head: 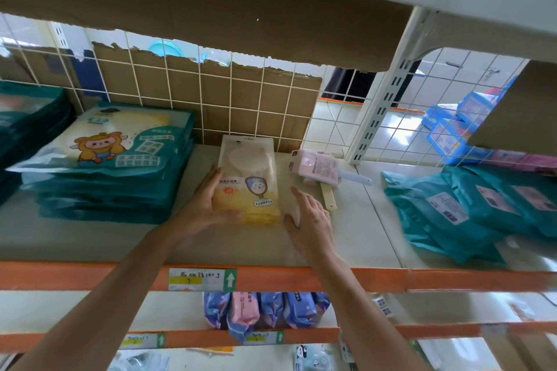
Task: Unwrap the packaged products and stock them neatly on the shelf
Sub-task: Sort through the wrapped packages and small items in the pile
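Note:
A small stack of yellow-and-white product packs (248, 181) with a rabbit picture lies on the white shelf (90, 238), in the middle. My left hand (205, 205) holds the stack's left side, thumb curled under its front edge. Just right of the stack, my right hand (312, 220) hovers with fingers spread and relaxed, holding nothing. The shelf's front edge is orange (331, 278) with a price label (202, 279).
A stack of teal packs with a cartoon pig (111, 159) sits to the left. Pink boxed items with handles (319, 167) lie behind right. Teal pouches (470, 205) fill the right bay. A wire grid and cardboard (211, 99) back the shelf. Blue and pink packs (262, 310) stand on the shelf below.

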Tool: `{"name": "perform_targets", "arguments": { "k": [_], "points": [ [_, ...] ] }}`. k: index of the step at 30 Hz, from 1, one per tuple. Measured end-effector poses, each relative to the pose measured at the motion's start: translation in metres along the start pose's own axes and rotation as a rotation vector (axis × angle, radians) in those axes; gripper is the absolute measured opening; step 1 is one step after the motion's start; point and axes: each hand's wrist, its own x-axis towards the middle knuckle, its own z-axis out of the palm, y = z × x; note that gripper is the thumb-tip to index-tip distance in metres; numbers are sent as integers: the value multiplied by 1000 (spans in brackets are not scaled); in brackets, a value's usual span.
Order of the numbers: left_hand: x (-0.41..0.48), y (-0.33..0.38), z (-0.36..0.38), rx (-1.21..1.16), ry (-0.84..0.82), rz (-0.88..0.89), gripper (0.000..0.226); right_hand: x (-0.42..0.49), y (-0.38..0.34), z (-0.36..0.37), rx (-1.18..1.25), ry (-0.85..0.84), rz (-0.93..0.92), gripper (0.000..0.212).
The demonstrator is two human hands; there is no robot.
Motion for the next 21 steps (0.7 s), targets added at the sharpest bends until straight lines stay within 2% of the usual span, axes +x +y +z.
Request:
{"name": "perform_targets", "arguments": {
  "k": [3, 7, 11, 14, 17, 21],
  "points": [
    [-1, 4, 0, -1, 33, 42, 129, -5, 4, -8, 63, 95, -35, 54],
    [-3, 27, 14, 430, 160, 234, 92, -3, 22, -26, 50, 177, -31, 51],
    [-4, 50, 49, 780, 103, 369, 90, 2, 46, -48, 4, 181, 23, 51],
    [-4, 59, 85, 832, 51, 387, 86, 3, 69, -59, -4, 159, 63, 51],
    [-4, 71, 121, 842, 66, 393, 65, 5, 91, -69, -10, 153, 85, 49],
    [3, 79, 152, 861, 113, 255, 66, 11, 114, -78, 5, 153, 76, 48]
  ]
}}
